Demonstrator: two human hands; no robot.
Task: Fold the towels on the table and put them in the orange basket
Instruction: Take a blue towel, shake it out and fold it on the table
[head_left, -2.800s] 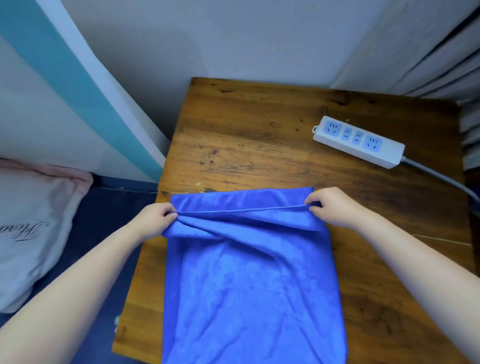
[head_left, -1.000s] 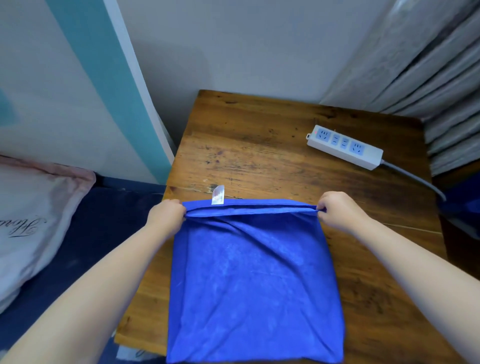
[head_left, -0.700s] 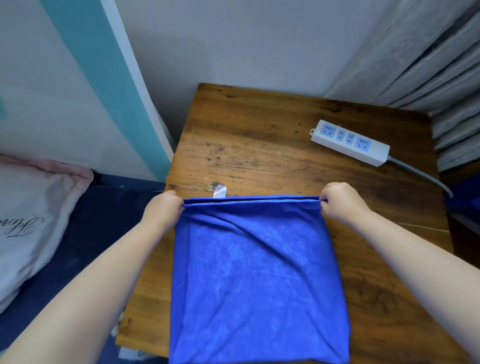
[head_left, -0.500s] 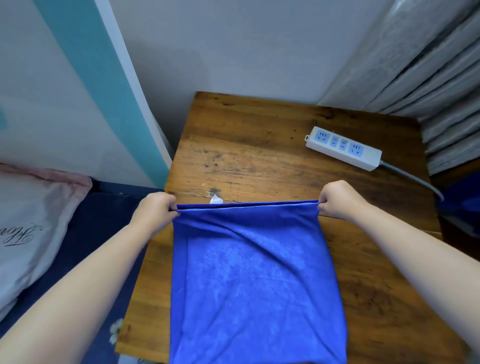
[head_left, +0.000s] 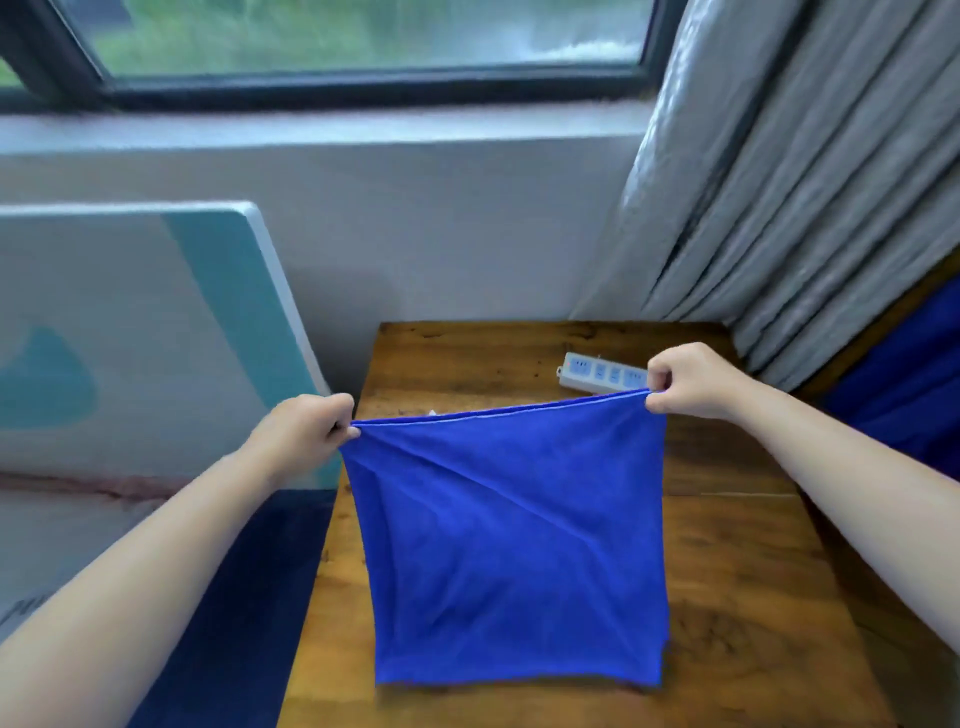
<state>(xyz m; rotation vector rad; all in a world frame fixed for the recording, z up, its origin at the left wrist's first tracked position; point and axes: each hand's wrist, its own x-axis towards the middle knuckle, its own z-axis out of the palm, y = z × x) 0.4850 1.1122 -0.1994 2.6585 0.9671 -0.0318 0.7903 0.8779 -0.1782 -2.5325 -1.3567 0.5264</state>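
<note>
A blue towel (head_left: 511, 545), folded double, hangs stretched between my hands above the wooden table (head_left: 737, 597). My left hand (head_left: 304, 428) pinches its top left corner. My right hand (head_left: 693, 382) pinches the top right corner, held a little higher. The towel's lower edge hangs near the table's front part; whether it touches the wood I cannot tell. Diagonal creases run across the cloth. No orange basket is in view.
A white power strip (head_left: 602, 374) lies at the table's back, partly behind the towel's top edge. Grey curtains (head_left: 789, 197) hang at the right, with more blue cloth (head_left: 904, 400) below them. A white and teal board (head_left: 156, 322) leans at the left under a window (head_left: 363, 47).
Both hands have lifted the towel's top edge off the table, so the cloth now hangs instead of lying flat. My head has tilted up, bringing the window into view.
</note>
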